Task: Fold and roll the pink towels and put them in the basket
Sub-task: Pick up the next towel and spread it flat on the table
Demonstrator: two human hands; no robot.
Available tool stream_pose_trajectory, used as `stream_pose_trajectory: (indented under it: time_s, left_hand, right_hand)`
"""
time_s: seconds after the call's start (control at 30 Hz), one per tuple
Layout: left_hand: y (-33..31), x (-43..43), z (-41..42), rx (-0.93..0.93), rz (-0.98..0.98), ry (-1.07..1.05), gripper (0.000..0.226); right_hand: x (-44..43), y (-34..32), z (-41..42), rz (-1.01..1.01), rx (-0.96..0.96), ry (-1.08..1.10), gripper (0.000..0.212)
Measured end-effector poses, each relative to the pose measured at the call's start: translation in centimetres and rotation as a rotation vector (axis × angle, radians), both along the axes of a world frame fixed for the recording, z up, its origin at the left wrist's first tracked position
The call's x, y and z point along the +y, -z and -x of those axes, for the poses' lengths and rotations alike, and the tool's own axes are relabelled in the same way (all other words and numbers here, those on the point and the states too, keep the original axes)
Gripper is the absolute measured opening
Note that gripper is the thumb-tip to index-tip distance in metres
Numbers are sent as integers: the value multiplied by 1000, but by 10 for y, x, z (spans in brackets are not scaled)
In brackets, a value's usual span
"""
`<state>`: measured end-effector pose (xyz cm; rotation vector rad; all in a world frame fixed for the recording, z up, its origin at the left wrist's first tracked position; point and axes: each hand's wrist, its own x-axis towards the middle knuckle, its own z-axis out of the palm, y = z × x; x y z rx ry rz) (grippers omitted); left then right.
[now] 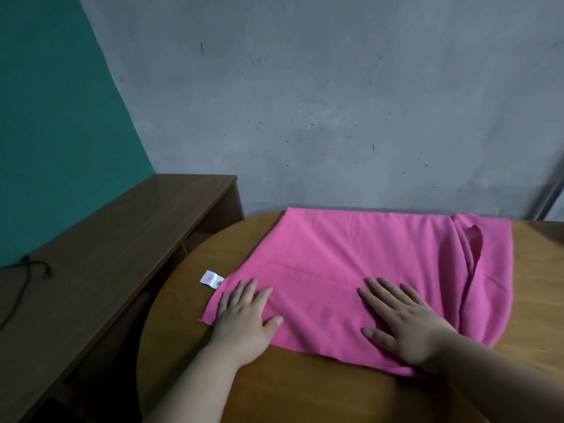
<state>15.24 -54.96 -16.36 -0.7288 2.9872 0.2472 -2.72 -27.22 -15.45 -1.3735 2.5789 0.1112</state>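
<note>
Head view: both hands, left [244,322] and right [406,325], press flat-fingered on the pink towel [366,261].

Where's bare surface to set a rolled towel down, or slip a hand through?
Bare table right of the towel; a wedge at the near edge, in front of the towel; a narrow strip left of the towel, around the white tag. The bench top is bare except a cable at its near end. Crowded: towel's near edge, where left hand and right hand press flat.
</note>
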Motion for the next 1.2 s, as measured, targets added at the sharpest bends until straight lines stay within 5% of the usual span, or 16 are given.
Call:
stream_pose_trajectory:
  time_s: [0.37, 0.57, 0.9, 1.03, 1.13, 1.2]
  left_hand:
    - [-13, 63, -66, -120, -28, 42, 80]
    - [-29, 36, -34, 262, -75, -104, 35]
    - [-25, -82, 101, 309, -29, -273, 21]
    - [-37, -106, 158, 177, -30, -314, 11]
    - [-42, -100, 196, 27, -105, -264, 35]
    - [-44, -90, 212, 58, -322, -273, 54]
  right_hand:
    - [13, -25, -26, 26, 49, 30, 92]
    - [-59, -25, 18, 180, 179, 66, 41]
    - [-150, -8, 118, 220, 134, 284, 49]
    - [-155, 9, 133, 261, 138, 243, 56]
    - [-154, 12, 134, 257, 151, 225, 54]
    - [-155, 12, 134, 253, 156, 225, 53]
